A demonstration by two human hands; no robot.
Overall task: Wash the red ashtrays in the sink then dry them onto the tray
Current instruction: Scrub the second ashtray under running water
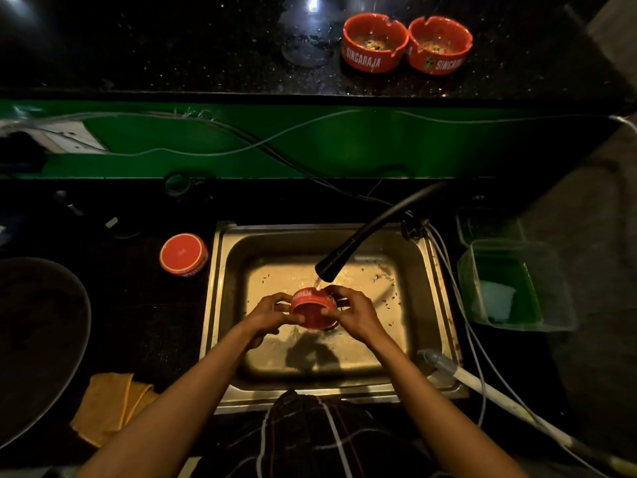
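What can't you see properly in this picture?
- Inside of the held ashtray: faces away; both hands cover its sides.
- Tray: cut off by the left edge, very dark.
- Small things left of the sink: too dark to name.
- Upside-down ashtray: inside hidden.

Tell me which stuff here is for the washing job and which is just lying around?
For the job: held ashtray, upturned ashtray, two dirty ashtrays, sink, tap, yellow cloth, tray.
Lying about: cables, plastic tub.
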